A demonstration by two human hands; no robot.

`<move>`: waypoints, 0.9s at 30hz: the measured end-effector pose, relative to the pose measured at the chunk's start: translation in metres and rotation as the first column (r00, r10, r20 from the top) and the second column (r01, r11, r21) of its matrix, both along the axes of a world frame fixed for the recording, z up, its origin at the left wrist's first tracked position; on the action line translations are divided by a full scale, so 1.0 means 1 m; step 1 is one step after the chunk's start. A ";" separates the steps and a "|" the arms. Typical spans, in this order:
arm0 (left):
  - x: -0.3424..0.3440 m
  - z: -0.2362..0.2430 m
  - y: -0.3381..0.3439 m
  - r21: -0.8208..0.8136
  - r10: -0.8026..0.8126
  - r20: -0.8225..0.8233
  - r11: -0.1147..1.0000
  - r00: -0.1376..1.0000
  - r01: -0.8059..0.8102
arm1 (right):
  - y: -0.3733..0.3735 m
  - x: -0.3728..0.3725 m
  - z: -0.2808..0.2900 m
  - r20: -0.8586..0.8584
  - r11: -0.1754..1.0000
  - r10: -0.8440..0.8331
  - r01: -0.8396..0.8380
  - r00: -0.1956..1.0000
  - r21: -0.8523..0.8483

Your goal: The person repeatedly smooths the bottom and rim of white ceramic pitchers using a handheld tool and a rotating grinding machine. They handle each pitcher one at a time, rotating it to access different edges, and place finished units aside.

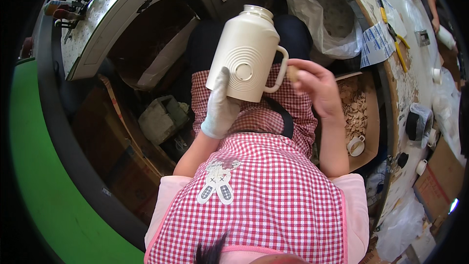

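Jug [242, 44], judged stiff and light, is held at seven o'clock by half-closed left hand [221, 110]; tan piece [292, 73] is pinched by right hand [317, 84]; handle [283, 66] is advised for grip

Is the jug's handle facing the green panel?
No, the handle of the jug sticks out right, away from the green panel at far left.

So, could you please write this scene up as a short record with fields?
Left hand: gloved, holding the cream jug
Right hand: bare, pinching a small tan piece beside the jug's handle
Jug neck: uncapped
Cardboard box: at right, holding cream scraps
Workbench: at right, with a yellow-handled tool
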State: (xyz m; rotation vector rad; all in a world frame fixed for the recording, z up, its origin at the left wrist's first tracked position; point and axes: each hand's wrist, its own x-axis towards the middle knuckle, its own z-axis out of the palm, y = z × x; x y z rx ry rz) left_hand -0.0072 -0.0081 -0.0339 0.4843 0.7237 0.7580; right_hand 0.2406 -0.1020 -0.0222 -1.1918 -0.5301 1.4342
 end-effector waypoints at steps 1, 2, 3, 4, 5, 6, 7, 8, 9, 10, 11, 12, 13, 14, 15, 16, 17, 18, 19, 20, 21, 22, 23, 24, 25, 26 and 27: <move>0.000 0.003 0.003 -0.077 0.000 0.059 0.997 0.998 0.004 | 0.018 -0.019 0.013 -0.012 0.998 0.058 -0.058 0.998 -0.007; 0.000 0.005 0.006 -0.127 0.005 0.163 0.992 0.987 0.016 | 0.034 -0.035 0.022 -0.060 0.989 0.135 -0.130 0.989 0.075; 0.000 0.006 0.007 -0.069 -0.011 0.108 0.997 0.994 0.018 | 0.047 -0.053 0.027 0.049 0.995 0.090 -0.091 0.995 0.033; 0.000 0.007 0.008 -0.066 -0.018 0.044 0.998 0.999 0.021 | 0.056 -0.066 0.030 0.145 0.997 0.050 -0.057 0.988 0.047; 0.000 0.006 0.007 -0.052 -0.011 -0.005 0.999 1.000 0.010 | 0.062 -0.075 0.032 0.238 0.998 0.010 -0.026 0.971 0.063; 0.000 0.005 0.007 -0.025 -0.007 -0.033 1.000 0.999 0.006 | 0.066 -0.080 0.032 0.435 0.992 -0.011 -0.044 0.900 0.117; 0.001 0.003 0.005 0.062 -0.014 -0.113 0.998 0.993 0.021 | 0.067 -0.082 0.033 0.611 0.983 -0.042 -0.075 0.790 0.165; 0.001 0.000 0.005 0.170 -0.003 -0.155 0.985 0.988 0.030 | 0.067 -0.083 0.032 0.759 0.981 -0.036 -0.121 0.650 0.150; 0.001 -0.002 0.004 0.259 0.004 -0.203 0.965 0.979 0.049 | 0.064 -0.081 0.033 0.816 0.976 -0.015 -0.171 0.578 0.139; 0.002 -0.005 0.004 0.216 0.004 -0.228 0.975 0.974 0.046 | 0.063 -0.079 0.032 0.857 0.965 -0.021 -0.212 0.515 0.152; 0.002 -0.007 0.004 0.081 0.015 -0.116 0.997 0.993 -0.006 | 0.060 -0.076 0.032 0.890 0.955 -0.017 -0.257 0.457 0.150; 0.003 -0.008 0.004 0.077 0.012 -0.115 0.997 0.993 -0.003 | 0.059 -0.073 0.032 0.914 0.947 -0.026 -0.284 0.405 0.152; 0.003 -0.009 0.005 0.062 -0.005 -0.124 0.998 0.992 0.013 | 0.058 -0.072 0.031 0.791 0.970 0.032 -0.209 0.611 0.123; 0.004 -0.009 0.006 0.055 -0.017 -0.129 0.998 0.991 0.024 | 0.057 -0.071 0.030 0.612 0.989 0.052 -0.126 0.789 0.079; 0.005 -0.009 0.006 0.037 -0.013 -0.118 0.999 0.993 0.018 | 0.058 -0.071 0.029 0.393 0.998 0.060 -0.059 0.918 -0.015; 0.005 -0.008 0.007 0.028 -0.003 -0.104 1.000 0.995 0.006 | 0.059 -0.072 0.027 0.291 0.999 0.034 -0.034 0.956 -0.005; 0.007 -0.007 0.007 0.030 0.015 -0.072 0.999 0.997 -0.013 | 0.060 -0.073 0.025 0.186 1.000 0.025 -0.021 0.982 -0.023; 0.008 -0.007 0.007 0.008 0.011 -0.110 1.000 0.994 -0.010 | 0.061 -0.073 0.022 0.067 1.000 -0.006 0.007 0.998 -0.008; 0.009 -0.006 0.007 -0.004 0.013 -0.129 1.000 0.992 -0.013 | 0.061 -0.075 0.020 0.200 1.000 0.004 0.002 0.980 -0.028; 0.010 -0.006 0.006 -0.025 0.013 -0.150 1.000 0.989 -0.017 | 0.061 -0.075 0.018 0.317 0.999 0.011 0.006 0.948 -0.052; 0.010 -0.006 0.006 -0.002 0.018 -0.151 1.000 0.988 -0.018 | 0.061 -0.075 0.016 0.421 0.998 0.028 -0.005 0.906 -0.055; 0.010 -0.007 0.005 0.009 0.020 -0.154 1.000 0.988 -0.019 | 0.060 -0.074 0.013 0.521 0.998 0.045 -0.017 0.852 -0.058; 0.010 -0.007 0.005 0.011 0.026 -0.158 1.000 0.987 -0.025 | 0.059 -0.073 0.011 0.456 0.996 0.048 -0.008 0.889 -0.090; 0.010 -0.009 0.004 0.017 0.020 -0.160 1.000 0.987 -0.018 | 0.058 -0.073 0.009 0.388 0.993 0.048 -0.001 0.920 -0.122; 0.010 -0.010 0.004 0.015 0.016 -0.163 1.000 0.987 -0.014 | 0.057 -0.073 0.007 0.323 0.989 0.030 0.019 0.946 -0.145; 0.009 -0.011 0.004 0.013 0.013 -0.165 1.000 0.986 -0.011 | 0.056 -0.073 0.006 0.300 0.989 0.030 0.015 0.953 -0.146; 0.009 -0.012 0.004 0.018 -0.002 -0.176 1.000 0.984 0.005 | 0.056 -0.074 0.004 0.282 0.990 0.017 0.024 0.959 -0.139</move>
